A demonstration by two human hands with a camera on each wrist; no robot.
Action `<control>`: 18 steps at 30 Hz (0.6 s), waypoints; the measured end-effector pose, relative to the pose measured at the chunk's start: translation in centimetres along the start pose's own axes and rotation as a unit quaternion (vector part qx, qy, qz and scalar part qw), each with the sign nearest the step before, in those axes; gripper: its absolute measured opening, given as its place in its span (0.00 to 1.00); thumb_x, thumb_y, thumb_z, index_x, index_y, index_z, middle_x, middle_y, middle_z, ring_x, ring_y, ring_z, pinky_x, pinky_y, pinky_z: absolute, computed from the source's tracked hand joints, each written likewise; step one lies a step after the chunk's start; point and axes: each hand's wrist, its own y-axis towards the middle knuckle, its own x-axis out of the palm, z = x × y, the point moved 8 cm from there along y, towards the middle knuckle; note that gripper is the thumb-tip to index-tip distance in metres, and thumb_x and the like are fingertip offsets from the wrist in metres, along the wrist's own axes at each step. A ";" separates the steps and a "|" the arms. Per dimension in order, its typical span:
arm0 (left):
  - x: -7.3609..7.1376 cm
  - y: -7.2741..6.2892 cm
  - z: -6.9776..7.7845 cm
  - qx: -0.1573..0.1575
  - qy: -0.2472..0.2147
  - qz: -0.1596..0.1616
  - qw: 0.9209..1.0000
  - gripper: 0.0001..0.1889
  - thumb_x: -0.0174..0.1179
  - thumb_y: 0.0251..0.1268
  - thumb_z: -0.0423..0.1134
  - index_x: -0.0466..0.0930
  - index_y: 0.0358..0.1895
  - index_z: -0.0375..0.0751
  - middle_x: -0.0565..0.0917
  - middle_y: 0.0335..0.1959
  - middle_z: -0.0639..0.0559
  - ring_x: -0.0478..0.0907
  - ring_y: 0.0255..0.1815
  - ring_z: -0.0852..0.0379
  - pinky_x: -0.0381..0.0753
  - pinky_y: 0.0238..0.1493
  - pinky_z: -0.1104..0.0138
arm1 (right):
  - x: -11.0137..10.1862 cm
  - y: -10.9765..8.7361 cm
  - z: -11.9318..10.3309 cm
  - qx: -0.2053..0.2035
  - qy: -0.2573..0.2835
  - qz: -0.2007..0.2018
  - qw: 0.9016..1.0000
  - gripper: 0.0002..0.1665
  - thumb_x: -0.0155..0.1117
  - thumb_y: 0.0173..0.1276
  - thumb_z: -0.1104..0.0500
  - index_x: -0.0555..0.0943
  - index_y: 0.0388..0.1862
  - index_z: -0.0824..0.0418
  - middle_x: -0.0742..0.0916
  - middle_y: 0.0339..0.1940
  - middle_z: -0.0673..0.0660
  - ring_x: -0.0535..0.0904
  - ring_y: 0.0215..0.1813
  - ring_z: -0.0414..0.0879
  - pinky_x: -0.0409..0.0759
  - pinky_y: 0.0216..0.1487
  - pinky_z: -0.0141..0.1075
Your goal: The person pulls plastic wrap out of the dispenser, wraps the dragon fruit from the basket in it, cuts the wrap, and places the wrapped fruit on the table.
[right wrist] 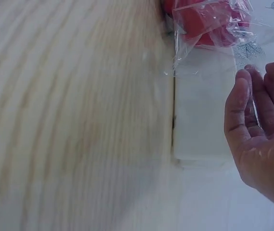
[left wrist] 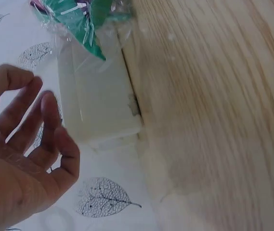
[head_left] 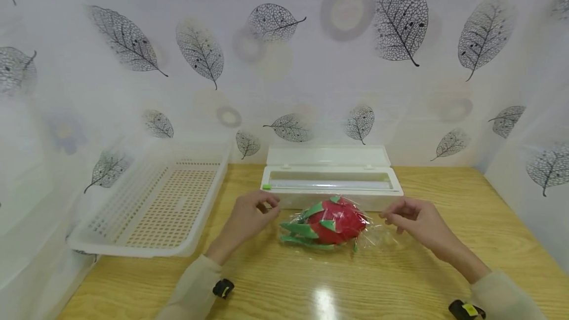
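A red dragon fruit with green scales (head_left: 340, 221), wrapped in clear plastic film, lies on the wooden table. The film sticks out loosely at both ends, with the right end (head_left: 378, 236) flaring toward my right hand. Just left of the fruit is my left hand (head_left: 253, 214), its fingers loosely bent and no held thing visible. My right hand (head_left: 415, 219) hovers by the fruit's right side, also loosely bent, and its fingertips appear apart from the film (right wrist: 189, 29). Behind the fruit stands a white cling film dispenser (head_left: 331, 199) with its lid raised and a roll inside.
A white perforated plastic basket (head_left: 206, 211) stands at the left on the table (head_left: 266, 280). On the dispenser's left end sits a small green slider (head_left: 266, 186). A leaf-patterned curtain (head_left: 293, 83) hangs behind and at both sides.
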 end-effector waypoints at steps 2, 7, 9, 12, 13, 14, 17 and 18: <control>0.0 -0.2 0.0 0.010 0.019 -0.020 1.000 0.02 0.68 0.64 0.37 0.89 0.37 0.47 0.89 0.48 0.53 0.81 0.33 0.65 0.82 0.37 0.71 | -0.1 -0.3 0.2 -0.014 -0.016 0.005 1.000 0.06 0.67 0.73 0.60 0.84 0.42 0.62 0.92 0.40 0.51 0.86 0.39 0.37 0.84 0.34 0.35; 0.0 -0.9 0.0 0.043 0.080 -0.046 0.995 0.03 0.67 0.65 0.37 0.89 0.34 0.47 0.88 0.50 0.51 0.83 0.32 0.66 0.82 0.38 0.72 | -0.5 -1.2 0.5 -0.037 -0.084 0.024 0.995 0.02 0.69 0.70 0.62 0.86 0.39 0.56 0.90 0.38 0.52 0.83 0.40 0.31 0.82 0.34 0.31; 0.1 -1.1 0.0 0.048 0.094 -0.050 0.993 0.03 0.67 0.65 0.37 0.88 0.33 0.48 0.89 0.49 0.52 0.83 0.32 0.65 0.82 0.37 0.72 | -0.5 -1.5 0.5 -0.040 -0.093 0.026 0.995 0.02 0.69 0.70 0.62 0.86 0.40 0.56 0.90 0.39 0.53 0.82 0.40 0.31 0.82 0.34 0.31; 0.1 -1.3 0.1 0.041 0.116 -0.055 0.991 0.03 0.67 0.66 0.40 0.88 0.34 0.52 0.89 0.48 0.55 0.83 0.34 0.64 0.82 0.38 0.70 | -0.5 -1.7 0.7 -0.034 -0.105 0.032 0.993 0.02 0.69 0.71 0.61 0.86 0.41 0.56 0.90 0.40 0.53 0.81 0.40 0.30 0.82 0.34 0.31; 0.0 -1.3 0.1 0.036 0.121 -0.055 0.990 0.02 0.67 0.66 0.42 0.88 0.36 0.53 0.89 0.48 0.55 0.84 0.36 0.63 0.82 0.39 0.68 | -0.6 -1.7 0.7 -0.033 -0.109 0.036 0.993 0.02 0.68 0.71 0.61 0.85 0.41 0.56 0.90 0.40 0.54 0.81 0.41 0.29 0.82 0.34 0.30; 0.0 -1.3 0.2 0.028 0.123 -0.055 0.990 0.03 0.67 0.66 0.44 0.87 0.40 0.53 0.88 0.50 0.56 0.84 0.39 0.63 0.83 0.41 0.66 | -0.7 -1.7 0.7 -0.030 -0.114 0.039 0.992 0.03 0.68 0.71 0.61 0.85 0.42 0.56 0.90 0.41 0.54 0.81 0.41 0.28 0.82 0.35 0.30; -0.1 -0.9 0.3 0.001 0.105 -0.054 0.993 0.18 0.67 0.66 0.52 0.82 0.56 0.52 0.87 0.55 0.58 0.84 0.49 0.59 0.84 0.49 0.59 | -1.0 -1.5 0.3 -0.022 -0.116 0.053 0.992 0.07 0.66 0.73 0.60 0.84 0.48 0.58 0.89 0.46 0.56 0.80 0.43 0.26 0.82 0.36 0.30; 0.0 -0.7 0.4 -0.006 0.098 -0.055 0.994 0.23 0.67 0.66 0.54 0.78 0.61 0.52 0.87 0.56 0.57 0.84 0.52 0.57 0.83 0.51 0.57 | -1.1 -1.3 0.0 -0.022 -0.119 0.056 0.991 0.10 0.65 0.74 0.59 0.83 0.51 0.59 0.89 0.48 0.57 0.79 0.44 0.25 0.81 0.37 0.30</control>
